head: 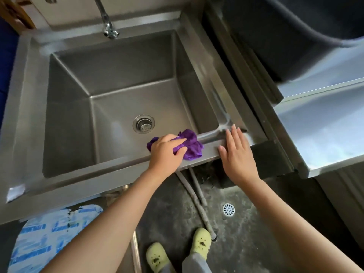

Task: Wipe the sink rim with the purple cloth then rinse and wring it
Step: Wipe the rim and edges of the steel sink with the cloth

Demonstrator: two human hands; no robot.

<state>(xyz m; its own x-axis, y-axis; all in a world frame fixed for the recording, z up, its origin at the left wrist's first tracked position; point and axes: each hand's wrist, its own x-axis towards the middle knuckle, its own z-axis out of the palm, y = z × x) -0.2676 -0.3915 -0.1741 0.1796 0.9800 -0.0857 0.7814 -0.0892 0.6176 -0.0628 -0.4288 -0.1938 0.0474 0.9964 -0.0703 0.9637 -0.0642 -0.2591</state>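
A deep steel sink [29, 107] fills the upper left, with a round drain strainer [143, 123] in its floor. The purple cloth [192, 144] lies crumpled on the sink's near rim, towards the right corner. My left hand [166, 152] presses down on the cloth's left part and grips it. My right hand [236, 152] rests flat, fingers spread, on the rim's right front corner, just right of the cloth and not touching it.
A chrome faucet spout [110, 31] hangs over the sink's back edge; no water runs. A steel counter [325, 123] adjoins on the right. Below are grey hoses [197, 196], a floor drain [228, 209], my green shoes [201, 242] and a blue-printed bag [49, 233].
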